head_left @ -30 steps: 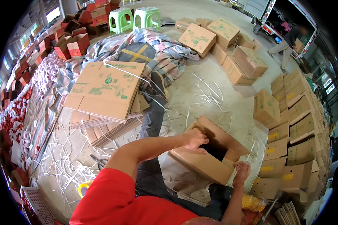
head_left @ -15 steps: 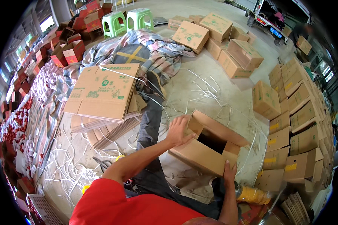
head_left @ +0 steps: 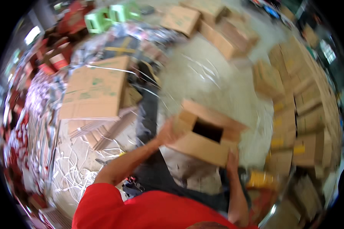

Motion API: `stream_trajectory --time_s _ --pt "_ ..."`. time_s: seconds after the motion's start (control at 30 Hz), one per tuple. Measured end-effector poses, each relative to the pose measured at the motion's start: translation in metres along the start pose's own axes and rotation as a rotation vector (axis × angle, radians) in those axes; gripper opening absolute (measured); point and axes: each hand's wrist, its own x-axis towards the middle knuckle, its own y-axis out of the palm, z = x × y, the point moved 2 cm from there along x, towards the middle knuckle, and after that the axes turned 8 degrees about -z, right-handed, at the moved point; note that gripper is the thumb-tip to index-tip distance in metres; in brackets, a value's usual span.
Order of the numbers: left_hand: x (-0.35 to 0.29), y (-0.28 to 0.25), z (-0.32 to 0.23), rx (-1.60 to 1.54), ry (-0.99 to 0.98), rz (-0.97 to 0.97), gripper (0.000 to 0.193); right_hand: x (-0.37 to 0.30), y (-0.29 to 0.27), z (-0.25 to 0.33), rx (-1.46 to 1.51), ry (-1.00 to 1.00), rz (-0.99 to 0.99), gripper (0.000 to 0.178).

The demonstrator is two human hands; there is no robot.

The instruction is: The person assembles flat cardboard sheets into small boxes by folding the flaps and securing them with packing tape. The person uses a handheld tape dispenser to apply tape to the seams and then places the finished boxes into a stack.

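Observation:
Between my two hands sits a brown cardboard box (head_left: 199,148), its flaps partly folded in and a dark gap showing at the top. My left hand (head_left: 169,131) holds the box's left end, with the fingers blurred by motion. At the near right corner, my right hand (head_left: 232,162) grips the side, thumb near the upper edge. To the left lies a stack of flattened cardboard boxes (head_left: 93,89), bound with white strap and printed in green. The inside of the box is too dark to make out.
Loose white straps (head_left: 74,175) lie tangled on the floor at left. Rows of brown boxes (head_left: 305,118) line the right side. More cartons (head_left: 221,38) stand at the back, near green stools (head_left: 112,17). An orange-yellow tape roll (head_left: 262,179) is by my right arm.
The view has shifted and blurred. The box has turned slightly between my hands, and my left hand has moved lower along its left end. My right hand stays at the corner.

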Motion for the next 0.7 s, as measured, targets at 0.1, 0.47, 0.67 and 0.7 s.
stream_trajectory --time_s 0.1,0.47,0.67,0.7 --pt "0.020 -0.056 -0.107 0.256 0.281 -0.296 0.107 -0.007 -0.019 0.052 0.380 -0.041 -0.063 0.047" --pt "0.180 0.059 -0.245 0.325 0.687 0.629 0.064 -0.023 -0.015 0.033 0.466 -0.042 -0.111 0.045" --pt "0.122 0.072 -0.212 0.096 0.542 0.791 0.058 -0.031 -0.017 0.062 0.241 -0.057 -0.170 0.044" --pt "0.103 0.076 -0.205 0.208 0.643 0.649 0.058 -0.029 -0.019 0.068 0.220 -0.054 -0.192 0.043"
